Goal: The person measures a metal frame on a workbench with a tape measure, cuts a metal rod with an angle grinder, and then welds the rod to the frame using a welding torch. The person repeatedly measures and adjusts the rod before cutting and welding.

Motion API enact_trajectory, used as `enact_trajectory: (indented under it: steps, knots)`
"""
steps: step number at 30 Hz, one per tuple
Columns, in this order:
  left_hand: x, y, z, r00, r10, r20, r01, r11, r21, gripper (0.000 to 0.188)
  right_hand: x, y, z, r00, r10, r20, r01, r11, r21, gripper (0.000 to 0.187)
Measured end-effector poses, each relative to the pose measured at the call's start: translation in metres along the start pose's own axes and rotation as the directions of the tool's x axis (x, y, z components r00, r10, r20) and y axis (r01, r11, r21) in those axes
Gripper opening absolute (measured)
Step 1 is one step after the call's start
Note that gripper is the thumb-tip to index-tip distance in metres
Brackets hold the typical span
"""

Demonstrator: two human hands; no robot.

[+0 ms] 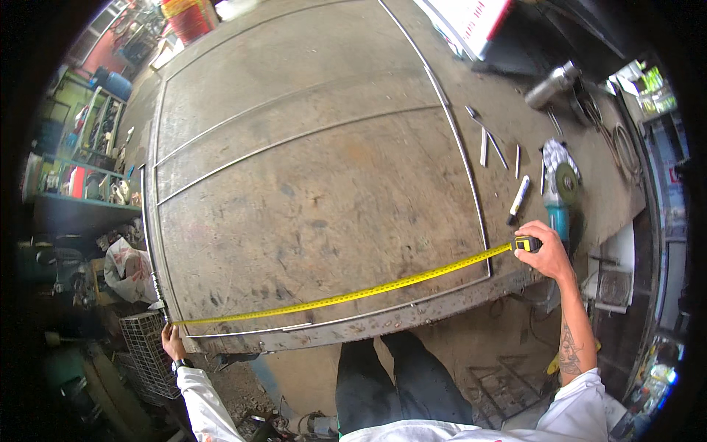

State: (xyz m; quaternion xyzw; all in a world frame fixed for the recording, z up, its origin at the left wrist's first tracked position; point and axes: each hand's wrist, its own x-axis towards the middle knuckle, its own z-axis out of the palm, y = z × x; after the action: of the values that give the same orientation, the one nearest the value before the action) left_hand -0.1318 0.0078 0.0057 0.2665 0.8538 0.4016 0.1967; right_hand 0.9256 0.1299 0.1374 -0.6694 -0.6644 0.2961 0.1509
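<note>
Tape, flat and yellow [383,288], spans the brown worktop [317,180] near its front edge; right hand [546,255] curls round the black-and-yellow case [524,244], left hand [171,342] pinches the end by the front-left corner.

Right side of the scuffed grey-brown counter [317,184]: a teal-bodied angle grinder [557,215] with a round disc; farther back, a shiny metal cylinder [551,86] lying tilted. Upper right: a white box with a red edge [465,22]. Left, beyond the counter: a blue cylindrical barrel [112,83]; below, a white plastic bag [125,271] near a grey wire-mesh basket [149,348].
</note>
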Motion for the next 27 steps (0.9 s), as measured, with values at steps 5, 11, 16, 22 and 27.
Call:
enact_trajectory:
  steps: [5, 11, 16, 22, 27]
  knots:
    - [0.029, 0.051, 0.062, 0.969, 0.226, -0.100, -0.224, 0.974, 0.030, 0.040, 0.071, -0.022, -0.022, 0.995, -0.093, -0.018, 0.092, 0.995, -0.048, 0.041]
    - [0.121, 0.150, 0.172, 0.950, 0.282, -0.137, -0.308, 0.918, -0.250, 0.050, 0.184, -0.018, -0.050, 0.998, -0.030, -0.055, 0.028, 0.999, -0.039, 0.040]
    - [0.196, 0.225, 0.248, 0.955, 0.271, -0.123, -0.295, 0.917, -0.269, 0.050, 0.298, -0.011, -0.087, 0.997, -0.065, -0.050, 0.058, 0.988, -0.141, 0.040]
    - [0.251, 0.288, 0.328, 0.945, 0.288, -0.154, -0.277, 0.957, 0.090, 0.049, 0.392, 0.000, -0.122, 0.998, -0.033, -0.044, 0.027, 0.990, -0.140, 0.039]
    - [0.243, 0.282, 0.338, 0.883, 0.366, -0.294, -0.299, 0.922, 0.247, 0.030, 0.430, 0.015, -0.113, 0.999, -0.037, 0.007, 0.038, 0.987, -0.159, 0.042]
